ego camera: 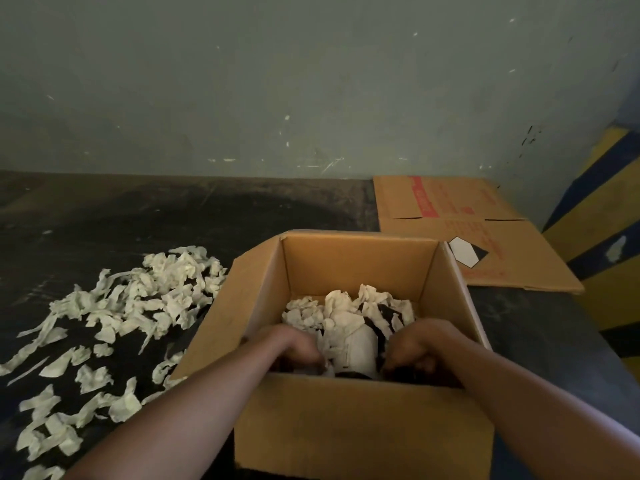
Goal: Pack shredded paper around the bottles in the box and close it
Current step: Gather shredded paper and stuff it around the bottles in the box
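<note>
Both hands down inside the open box (363, 424), at its near wall — left hand (298, 344) on the left of the white bottle (356, 348), right hand (414, 351) on its right, so the bottle sits between them. Fingers of both curl down below the box's near rim and are hidden; cannot tell if they pinch paper or just press it. The bottle seems to lie with its long axis running from the near wall toward the far wall, though only its pale body shows. Shredded paper in the box (346, 306) is heaped behind the bottle toward the far wall. The loose paper pile (131, 306) lies left of the box, nearer the left hand — likely the hand for the next scoop. Flaps stand open; packing looks partway. A flattened carton (460, 233) lies beyond the box's right far corner.
</note>
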{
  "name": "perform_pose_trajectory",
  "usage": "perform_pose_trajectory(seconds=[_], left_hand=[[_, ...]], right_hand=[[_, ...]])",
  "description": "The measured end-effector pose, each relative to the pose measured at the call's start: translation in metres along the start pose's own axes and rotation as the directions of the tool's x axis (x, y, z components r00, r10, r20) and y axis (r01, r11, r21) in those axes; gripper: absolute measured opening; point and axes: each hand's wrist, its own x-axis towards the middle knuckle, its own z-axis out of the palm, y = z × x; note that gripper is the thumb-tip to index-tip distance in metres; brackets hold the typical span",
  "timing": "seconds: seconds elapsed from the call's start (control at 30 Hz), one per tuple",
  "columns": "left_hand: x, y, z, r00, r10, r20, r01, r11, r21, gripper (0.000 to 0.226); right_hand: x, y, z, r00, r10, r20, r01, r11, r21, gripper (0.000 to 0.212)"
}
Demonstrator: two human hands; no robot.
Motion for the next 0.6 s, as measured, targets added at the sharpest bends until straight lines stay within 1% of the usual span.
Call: perform_pose_trajectory(seconds=[0.07, 0.13, 0.17, 0.2, 0.23, 0.3, 0.33, 0.37, 0.4, 0.47, 0.53, 0.6], left_hand=[[-0.007, 0.003, -0.01, 0.993, 0.004, -0.118, 0.008, 0.995, 0.099, 0.038], [-0.015, 0.011, -0.025, 0.964, 0.058, -0.261, -0.038, 0.996, 0.08, 0.03], [-0.019, 0.016, -0.032, 0.929, 0.101, -0.355, -0.087, 0.995, 0.056, 0.026], [-0.024, 0.021, -0.038, 0.87, 0.147, -0.471, -0.146, 0.989, 0.039, 0.023], [-0.028, 0.025, -0.044, 0.792, 0.187, -0.582, -0.202, 0.979, 0.039, 0.02], [-0.034, 0.031, -0.051, 0.614, 0.242, -0.751, -0.289, 0.955, 0.071, 0.021], [-0.037, 0.034, -0.052, 0.538, 0.254, -0.804, -0.322, 0.943, 0.082, 0.025], [-0.039, 0.036, -0.054, 0.487, 0.259, -0.834, -0.338, 0.936, 0.094, 0.03], [-0.04, 0.036, -0.055, 0.45, 0.264, -0.853, -0.347, 0.932, 0.105, 0.035], [-0.041, 0.026, -0.053, 0.422, 0.272, -0.865, -0.357, 0.927, 0.117, 0.041], [-0.049, -0.007, -0.049, 0.416, 0.255, -0.873, -0.346, 0.932, 0.107, 0.043], [-0.055, -0.046, -0.044, 0.418, 0.213, -0.883, -0.32, 0.944, 0.076, 0.044]], right_hand=[[-0.012, 0.001, -0.022, 0.995, -0.01, -0.104, 0.015, 0.999, 0.047, 0.043], [-0.017, 0.005, -0.042, 0.974, -0.02, -0.227, 0.053, 0.988, 0.142, 0.041], [-0.019, 0.007, -0.05, 0.954, -0.032, -0.297, 0.088, 0.98, 0.177, 0.041], [-0.019, 0.007, -0.057, 0.924, -0.055, -0.378, 0.127, 0.978, 0.168, 0.041], [-0.024, 0.005, -0.061, 0.878, -0.09, -0.47, 0.171, 0.976, 0.133, 0.042], [-0.025, -0.002, -0.066, 0.78, -0.151, -0.607, 0.243, 0.967, 0.072, 0.051], [-0.025, -0.004, -0.065, 0.746, -0.162, -0.646, 0.269, 0.96, 0.071, 0.056], [-0.026, -0.006, -0.063, 0.726, -0.164, -0.668, 0.291, 0.953, 0.082, 0.06], [-0.023, -0.007, -0.062, 0.715, -0.168, -0.679, 0.311, 0.946, 0.094, 0.063], [-0.019, -0.014, -0.058, 0.713, -0.177, -0.679, 0.332, 0.937, 0.104, 0.068], [-0.019, -0.044, -0.051, 0.697, -0.214, -0.684, 0.368, 0.926, 0.085, 0.07], [-0.019, -0.082, -0.042, 0.668, -0.272, -0.692, 0.398, 0.917, 0.024, 0.066]])
